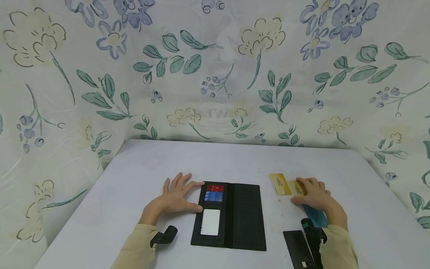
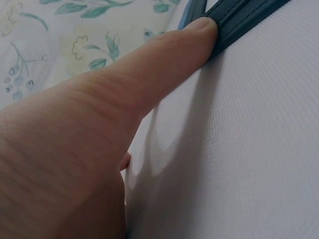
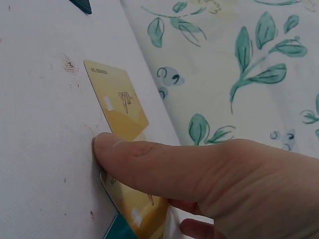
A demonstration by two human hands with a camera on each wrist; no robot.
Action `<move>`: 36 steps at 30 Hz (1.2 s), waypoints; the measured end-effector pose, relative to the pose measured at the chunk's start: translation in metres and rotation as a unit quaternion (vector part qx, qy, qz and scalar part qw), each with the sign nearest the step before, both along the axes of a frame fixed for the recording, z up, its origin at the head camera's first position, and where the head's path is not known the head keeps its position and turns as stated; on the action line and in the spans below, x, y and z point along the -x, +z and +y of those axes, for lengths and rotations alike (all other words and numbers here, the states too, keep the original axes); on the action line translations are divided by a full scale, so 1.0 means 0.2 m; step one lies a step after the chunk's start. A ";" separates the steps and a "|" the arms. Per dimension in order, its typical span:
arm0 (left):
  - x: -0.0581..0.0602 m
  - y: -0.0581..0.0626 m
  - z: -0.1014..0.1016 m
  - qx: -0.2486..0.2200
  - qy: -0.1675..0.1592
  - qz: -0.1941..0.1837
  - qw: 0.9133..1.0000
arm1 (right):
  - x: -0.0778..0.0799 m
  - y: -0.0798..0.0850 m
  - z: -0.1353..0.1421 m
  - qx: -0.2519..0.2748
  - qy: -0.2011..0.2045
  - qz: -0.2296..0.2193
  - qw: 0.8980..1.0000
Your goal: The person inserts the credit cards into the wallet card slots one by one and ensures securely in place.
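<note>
An unfolded black wallet (image 1: 246, 216) lies flat on the table. Its left side holds a red card (image 1: 215, 188), blue cards (image 1: 214, 197) and a white insert (image 1: 210, 222). With thumb and index fingertip, my left hand (image 1: 174, 198) touches the wallet's left edge, fingers spread. In the left wrist view the thumb (image 2: 164, 57) meets the wallet's rim (image 2: 244, 22). My right hand (image 1: 314, 194) holds a gold card (image 1: 296, 188) between thumb and fingers, partly covering it. Left of that card lies another gold card (image 1: 279, 184), also visible in the right wrist view (image 3: 119, 99).
A teal card (image 1: 315, 215) lies beneath the right hand and wrist. Closer to me is a black card marked VIP (image 1: 297, 246), partly behind the right wrist camera (image 1: 314, 231). The white table (image 1: 168, 157) meets flower-printed cloth (image 1: 215, 101) behind and at both sides.
</note>
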State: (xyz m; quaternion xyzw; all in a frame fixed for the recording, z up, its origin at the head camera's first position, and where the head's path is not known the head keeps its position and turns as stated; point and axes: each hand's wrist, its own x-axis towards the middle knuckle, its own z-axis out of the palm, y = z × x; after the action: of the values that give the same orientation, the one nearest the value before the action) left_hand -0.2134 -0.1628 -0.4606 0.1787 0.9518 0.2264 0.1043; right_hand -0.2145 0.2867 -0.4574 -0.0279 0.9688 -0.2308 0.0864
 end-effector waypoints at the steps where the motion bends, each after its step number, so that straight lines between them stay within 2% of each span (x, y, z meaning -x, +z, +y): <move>1: 0.00 0.00 0.00 0.000 0.000 0.000 1.000 | 0.00 0.00 0.00 0.001 0.000 -0.002 1.000; 9: 0.01 -0.01 0.00 0.000 -0.001 0.001 1.000 | 0.02 0.02 0.01 0.000 -0.003 -0.008 1.000; 17: 0.01 -0.02 0.00 -0.001 -0.006 0.007 1.000 | 0.03 0.01 0.03 0.015 -0.046 -0.022 0.999; 23: 0.00 -0.01 0.00 0.003 -0.004 0.007 1.000 | 0.04 0.02 0.03 0.018 -0.060 -0.032 0.998; 36: 0.01 -0.01 0.00 0.002 0.002 0.003 1.000 | 0.03 0.01 0.03 0.003 -0.111 -0.034 0.993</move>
State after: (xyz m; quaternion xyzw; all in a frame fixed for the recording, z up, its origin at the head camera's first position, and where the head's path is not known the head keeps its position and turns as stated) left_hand -0.2149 -0.1621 -0.4617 0.1777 0.9528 0.2240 0.1017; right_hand -0.2204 0.2921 -0.4549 0.0877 0.9618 -0.2422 0.0927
